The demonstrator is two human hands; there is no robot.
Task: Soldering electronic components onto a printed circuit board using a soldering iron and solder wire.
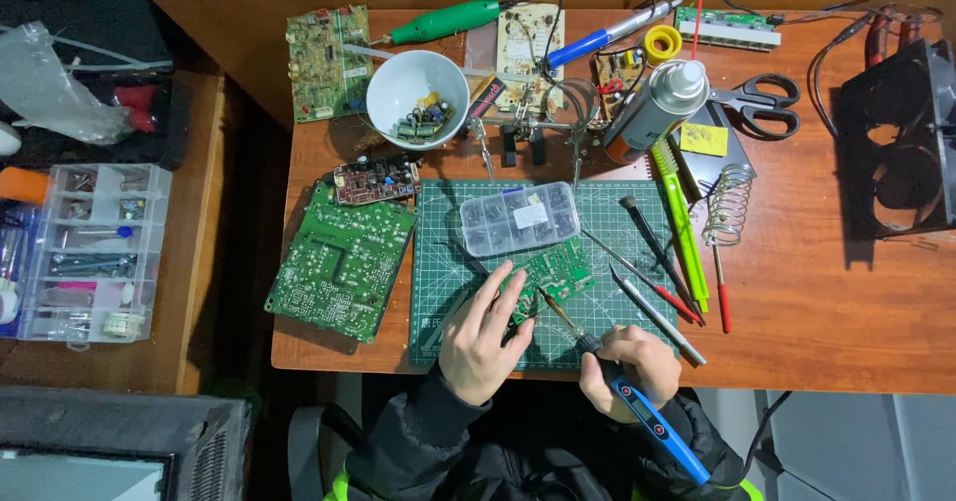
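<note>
Hiding board (551, 277) edge, left hand (482, 339) covers it.

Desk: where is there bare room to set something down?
Bare wood lies right of the red-handled tool, below the black fan. The cutting mat is clear at its lower right corner. The back edge around the white bowl is crowded.

hands (558, 347), soldering iron (637, 406), circuit board (548, 280)

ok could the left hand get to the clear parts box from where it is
Probably yes. The left hand rests on the small green circuit board, and the clear parts box lies just beyond that board on the cutting mat, with nothing standing between them.
</note>
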